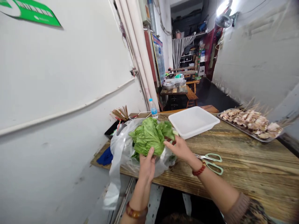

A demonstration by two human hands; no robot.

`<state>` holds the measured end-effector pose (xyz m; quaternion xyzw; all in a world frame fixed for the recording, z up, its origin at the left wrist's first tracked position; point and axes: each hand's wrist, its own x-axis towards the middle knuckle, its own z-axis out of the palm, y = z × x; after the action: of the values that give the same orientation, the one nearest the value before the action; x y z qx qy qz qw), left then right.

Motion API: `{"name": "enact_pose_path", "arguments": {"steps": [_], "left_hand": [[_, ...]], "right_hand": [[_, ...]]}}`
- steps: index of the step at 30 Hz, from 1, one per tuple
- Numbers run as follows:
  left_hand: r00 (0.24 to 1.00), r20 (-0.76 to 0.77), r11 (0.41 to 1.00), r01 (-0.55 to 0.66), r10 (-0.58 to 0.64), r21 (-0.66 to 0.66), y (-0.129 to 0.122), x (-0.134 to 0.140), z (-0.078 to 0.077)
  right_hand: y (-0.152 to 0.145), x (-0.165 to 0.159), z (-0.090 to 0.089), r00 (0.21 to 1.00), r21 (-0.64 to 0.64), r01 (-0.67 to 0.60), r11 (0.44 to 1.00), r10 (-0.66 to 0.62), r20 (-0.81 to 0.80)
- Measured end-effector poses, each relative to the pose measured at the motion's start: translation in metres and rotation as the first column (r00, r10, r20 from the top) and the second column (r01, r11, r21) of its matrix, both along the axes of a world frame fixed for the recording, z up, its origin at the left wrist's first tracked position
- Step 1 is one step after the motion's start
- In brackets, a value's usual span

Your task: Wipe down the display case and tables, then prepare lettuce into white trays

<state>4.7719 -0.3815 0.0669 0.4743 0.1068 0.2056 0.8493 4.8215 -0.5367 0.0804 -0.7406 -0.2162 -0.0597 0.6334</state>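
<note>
Both hands, left hand (146, 166) and right hand (179, 148), grip lettuce (150, 136) above bag (121, 152).

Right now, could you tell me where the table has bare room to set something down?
Bare wood lies between the scissors, the white tray and the skewer tray, and along the near right edge. The left end is crowded: both hands hold lettuce in its plastic bag.
</note>
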Motion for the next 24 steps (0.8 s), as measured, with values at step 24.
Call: {"name": "enact_pose_path", "arguments": {"steps": [24], "left_hand": [[0.998,-0.05,0.983,0.021,-0.031,-0.18,0.032,0.022,0.022]], "right_hand": [[-0.124,0.114,-0.067,0.924,-0.819,0.378,0.432,-0.238,0.301]]}}
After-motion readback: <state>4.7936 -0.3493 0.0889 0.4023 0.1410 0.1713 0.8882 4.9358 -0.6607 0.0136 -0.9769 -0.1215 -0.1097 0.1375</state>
